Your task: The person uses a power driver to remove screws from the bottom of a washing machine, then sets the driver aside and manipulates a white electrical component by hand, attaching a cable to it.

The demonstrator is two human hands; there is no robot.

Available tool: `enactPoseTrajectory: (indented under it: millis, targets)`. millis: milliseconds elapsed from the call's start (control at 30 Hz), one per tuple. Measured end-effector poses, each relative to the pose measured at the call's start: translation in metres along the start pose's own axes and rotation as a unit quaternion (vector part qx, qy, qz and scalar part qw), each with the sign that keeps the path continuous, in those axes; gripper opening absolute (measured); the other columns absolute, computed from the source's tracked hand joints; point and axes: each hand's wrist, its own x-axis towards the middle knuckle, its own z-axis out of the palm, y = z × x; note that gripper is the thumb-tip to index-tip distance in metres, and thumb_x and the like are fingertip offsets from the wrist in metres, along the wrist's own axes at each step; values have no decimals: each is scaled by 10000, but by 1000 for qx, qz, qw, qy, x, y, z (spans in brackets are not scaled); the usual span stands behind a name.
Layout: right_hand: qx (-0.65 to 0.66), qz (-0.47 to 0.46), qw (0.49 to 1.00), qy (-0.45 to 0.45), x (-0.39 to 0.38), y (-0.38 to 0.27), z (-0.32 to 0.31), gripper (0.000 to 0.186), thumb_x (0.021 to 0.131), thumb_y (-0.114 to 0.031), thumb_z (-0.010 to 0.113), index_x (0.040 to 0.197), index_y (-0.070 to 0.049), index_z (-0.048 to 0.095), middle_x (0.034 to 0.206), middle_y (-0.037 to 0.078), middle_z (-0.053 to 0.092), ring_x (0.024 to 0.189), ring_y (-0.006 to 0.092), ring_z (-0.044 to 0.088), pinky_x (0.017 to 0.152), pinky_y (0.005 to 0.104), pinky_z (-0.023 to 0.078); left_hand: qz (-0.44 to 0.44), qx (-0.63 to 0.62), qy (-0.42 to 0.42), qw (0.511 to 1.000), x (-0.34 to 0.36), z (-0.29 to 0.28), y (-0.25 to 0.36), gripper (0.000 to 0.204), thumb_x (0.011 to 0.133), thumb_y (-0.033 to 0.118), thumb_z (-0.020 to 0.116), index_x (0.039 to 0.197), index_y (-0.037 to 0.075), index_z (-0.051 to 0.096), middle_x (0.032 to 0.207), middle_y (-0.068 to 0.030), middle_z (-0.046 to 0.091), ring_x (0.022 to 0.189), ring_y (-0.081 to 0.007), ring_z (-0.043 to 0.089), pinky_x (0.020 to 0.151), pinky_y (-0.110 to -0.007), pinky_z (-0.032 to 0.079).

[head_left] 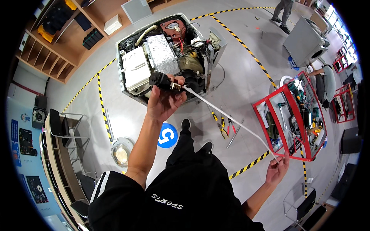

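My left hand [162, 103] is closed on a black block-shaped part [158, 80], holding it up over the near edge of the opened washing machine [133, 73]. A small brass-coloured fitting [175, 87] shows at the part's right side. From there a thin white tube [235, 120] runs down to the right. My right hand [276, 171] pinches the tube's far end, beside the red tool cart. The machine's top is off, exposing a white plastic housing, a silver foil-covered duct [163, 54], a reddish plate and loose wires.
Pliers [222, 131] and a metal rod [234, 133] lie on the floor before my feet. The red cart [284, 123] holds tools. A round glass-centred door [122, 153] lies left. Chairs and shelves stand left; another person [284, 11] stands far right.
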Motion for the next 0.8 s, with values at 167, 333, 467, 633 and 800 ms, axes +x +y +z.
enactPoseTrajectory:
  millis: [167, 333, 467, 633, 800]
  targets:
    - [-141, 40, 989, -8, -12, 0, 2, 333, 767, 39, 604, 1092, 27, 532, 908, 126, 610, 669, 167, 577, 624, 286, 490, 11, -16, 49, 999, 2, 13, 6, 717, 772, 500, 630, 1261, 53, 355, 1104, -146, 429, 852, -208, 466, 710, -287, 421]
    - [-218, 125, 966, -60, -21, -3, 14, 354, 744, 98, 559, 1093, 48, 540, 950, 165, 626, 665, 192, 605, 642, 308, 513, 19, 1, 110, 994, -1, 16, 9, 762, 798, 453, 545, 1365, 32, 260, 1196, -230, 444, 950, -274, 523, 774, -329, 483]
    - [-236, 241, 930, -149, -21, -6, 6, 427, 744, 93, 568, 1166, 65, 507, 885, 184, 628, 654, 196, 608, 613, 298, 511, 23, 53, 111, 992, 1, 18, 10, 766, 801, 463, 461, 1393, 42, 215, 1199, -242, 457, 941, -292, 563, 804, -363, 496]
    - [-249, 322, 895, -184, -21, -1, 12, 371, 780, -17, 606, 1135, 69, 543, 683, 97, 574, 559, 124, 542, 487, 226, 446, 28, 24, 173, 984, 5, 28, 6, 713, 818, 465, 429, 1380, 62, 257, 1181, -227, 478, 899, -280, 575, 799, -401, 482]
    - [-299, 366, 866, -164, -24, 5, 31, 205, 853, -35, 539, 1011, 84, 590, 605, 66, 543, 504, 92, 496, 444, 211, 400, 49, 50, 236, 969, 9, 27, 1, 623, 841, 442, 416, 1325, 57, 343, 1165, -210, 492, 861, -260, 544, 751, -401, 465]
